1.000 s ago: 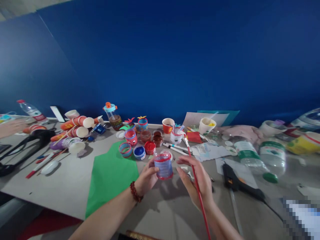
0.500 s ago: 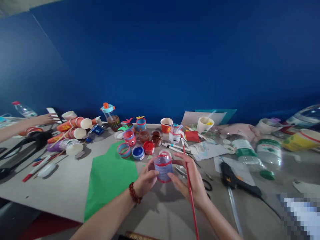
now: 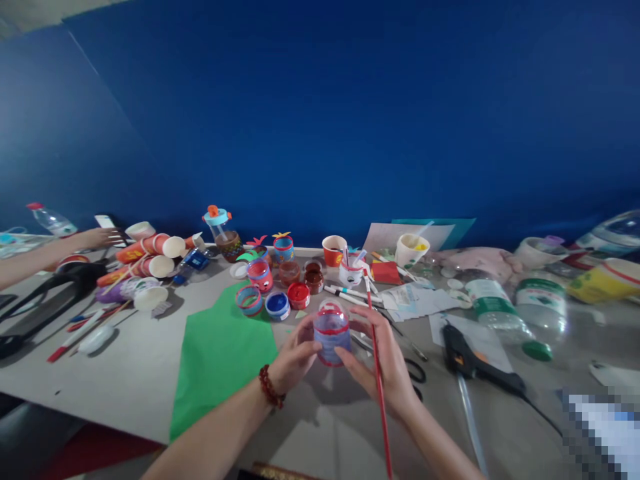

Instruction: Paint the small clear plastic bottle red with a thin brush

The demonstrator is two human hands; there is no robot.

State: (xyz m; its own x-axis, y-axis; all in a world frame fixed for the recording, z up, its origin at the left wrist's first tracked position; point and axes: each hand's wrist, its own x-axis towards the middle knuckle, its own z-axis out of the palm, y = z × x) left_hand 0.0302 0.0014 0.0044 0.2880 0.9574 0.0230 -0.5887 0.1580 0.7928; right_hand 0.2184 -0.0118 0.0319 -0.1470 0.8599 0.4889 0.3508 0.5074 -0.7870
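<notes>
Between my two hands is a small clear plastic cup [image 3: 332, 345], painted bluish with red bands at its rim and base. My left hand [image 3: 294, 360], with a red bead bracelet above it, grips the cup's left side. Thumb and fingers of my right hand [image 3: 389, 368] press its right side. A long red-handled paintbrush [image 3: 381, 400] is also held in my right hand, its bristles pointing up and away. Just beyond the cup stand open jars of blue paint [image 3: 277, 305] and red paint [image 3: 299, 295]. Black-handled scissors [image 3: 416, 371] lie partly hidden behind my right hand.
Green paper [image 3: 220, 367] lies left of my hands. Painted rings and cups, including a red one [image 3: 259, 275], stand behind it. A glue gun [image 3: 463, 353] and plastic bottles [image 3: 493, 303] are on the right. Another person's hand [image 3: 100, 238] reaches in from the left near paper cups [image 3: 150, 267].
The cup has tilted slightly in my hands, showing more of its clear upper part. The view has shifted a little; both hands keep their hold.
</notes>
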